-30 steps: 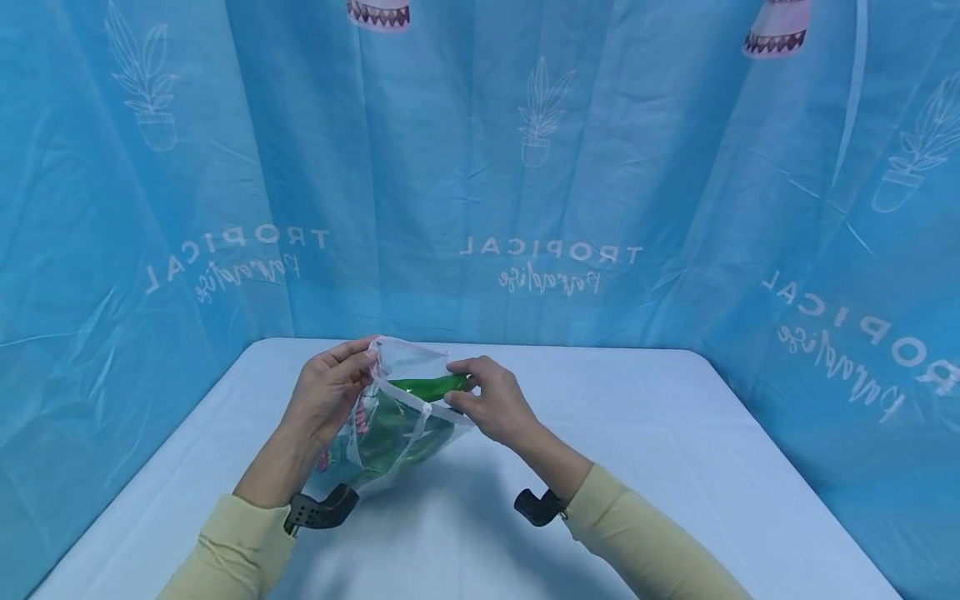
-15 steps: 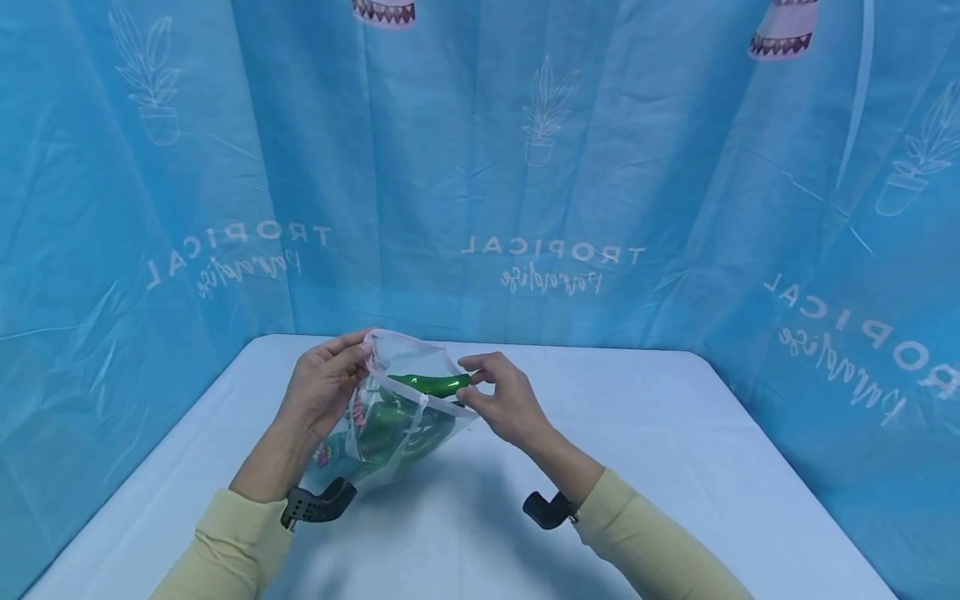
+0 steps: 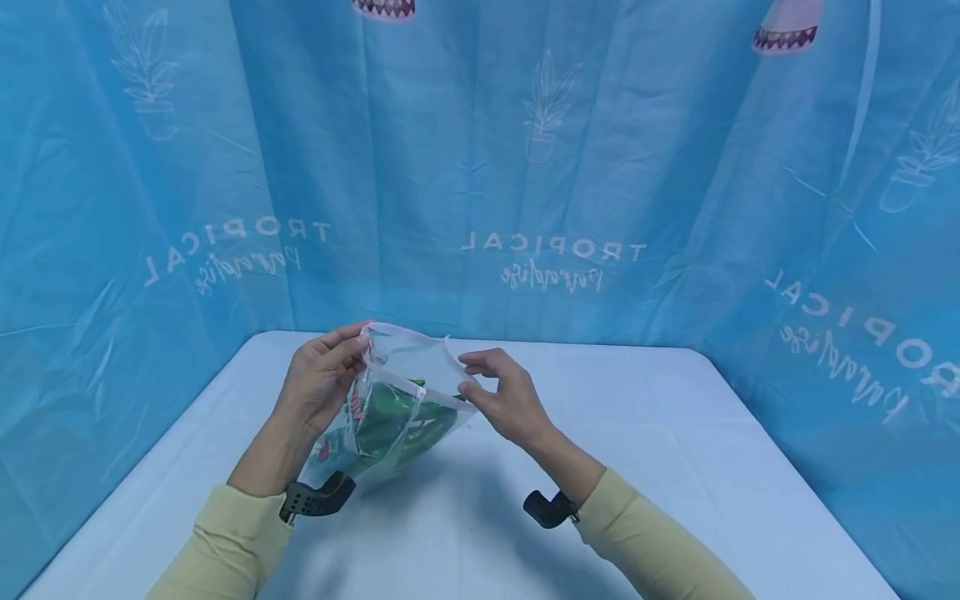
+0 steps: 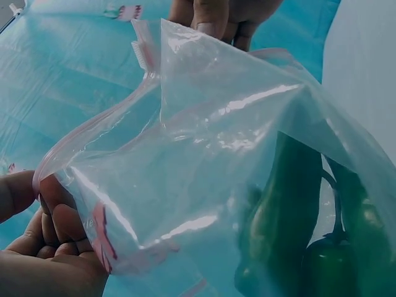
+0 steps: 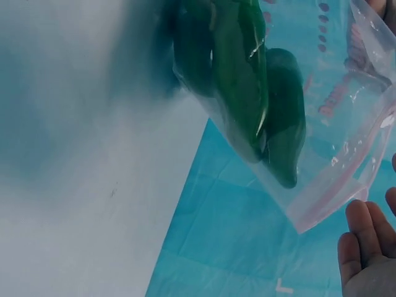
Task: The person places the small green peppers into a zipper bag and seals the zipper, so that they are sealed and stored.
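Note:
A clear zip-top plastic bag (image 3: pixel 438 397) with pink print stands tilted above the table's left half, its mouth spread wide. My left hand (image 3: pixel 318 379) pinches the left corner of the bag's rim between thumb and fingers. Inside the bag lie several green chili peppers (image 4: pixel 281 216), one with a curved stem showing in the left wrist view. Beside the mouth's right corner is my right hand (image 3: pixel 510 400), fingers loosely bent and apart from the thumb, holding nothing. In the right wrist view its fingertips are close to the bag's edge; whether they touch it I cannot tell.
A white-covered table (image 3: pixel 637 467) stretches under both hands. Blue printed curtains (image 3: pixel 555 200) rise behind it and on both sides. Each wrist carries a black camera mount (image 3: pixel 318 495).
The right hand has let go of a green chili pepper, which has dropped down into the bag. Both hands have shifted slightly, and the bag's mouth has risen a little.

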A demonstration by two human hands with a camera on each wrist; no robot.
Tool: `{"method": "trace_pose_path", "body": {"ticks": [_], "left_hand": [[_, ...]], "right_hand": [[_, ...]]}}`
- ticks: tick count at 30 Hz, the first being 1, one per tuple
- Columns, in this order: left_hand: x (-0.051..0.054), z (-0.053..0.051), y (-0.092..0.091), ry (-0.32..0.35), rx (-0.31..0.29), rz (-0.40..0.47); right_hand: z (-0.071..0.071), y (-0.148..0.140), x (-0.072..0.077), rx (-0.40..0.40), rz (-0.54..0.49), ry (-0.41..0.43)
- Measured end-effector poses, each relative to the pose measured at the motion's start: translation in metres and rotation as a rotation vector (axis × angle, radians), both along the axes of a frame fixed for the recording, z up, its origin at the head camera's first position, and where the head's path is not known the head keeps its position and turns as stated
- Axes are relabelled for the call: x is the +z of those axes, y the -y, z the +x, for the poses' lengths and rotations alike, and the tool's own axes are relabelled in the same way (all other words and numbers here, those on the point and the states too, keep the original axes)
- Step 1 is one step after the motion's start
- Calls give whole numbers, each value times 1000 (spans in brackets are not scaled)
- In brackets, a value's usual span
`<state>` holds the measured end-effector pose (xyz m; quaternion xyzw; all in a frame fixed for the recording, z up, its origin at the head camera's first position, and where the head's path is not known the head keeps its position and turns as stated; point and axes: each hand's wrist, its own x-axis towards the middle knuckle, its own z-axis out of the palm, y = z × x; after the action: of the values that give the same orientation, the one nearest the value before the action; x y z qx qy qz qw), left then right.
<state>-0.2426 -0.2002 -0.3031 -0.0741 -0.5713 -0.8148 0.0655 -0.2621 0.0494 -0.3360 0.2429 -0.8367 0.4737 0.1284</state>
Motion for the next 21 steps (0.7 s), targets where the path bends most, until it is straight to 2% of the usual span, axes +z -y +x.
{"method": "trace_pose_path", "body": {"ticks": [8, 15, 21], "left_hand": [[-2, 0, 1, 1, 8, 4], [-5, -1, 1, 1, 24, -17], [-12, -4, -1, 52, 53, -72]], "right_hand": [[0, -11, -5, -34, -23, 30], [4, -23, -7, -60, -28, 12], [6, -31, -10, -70, -32, 13]]}}
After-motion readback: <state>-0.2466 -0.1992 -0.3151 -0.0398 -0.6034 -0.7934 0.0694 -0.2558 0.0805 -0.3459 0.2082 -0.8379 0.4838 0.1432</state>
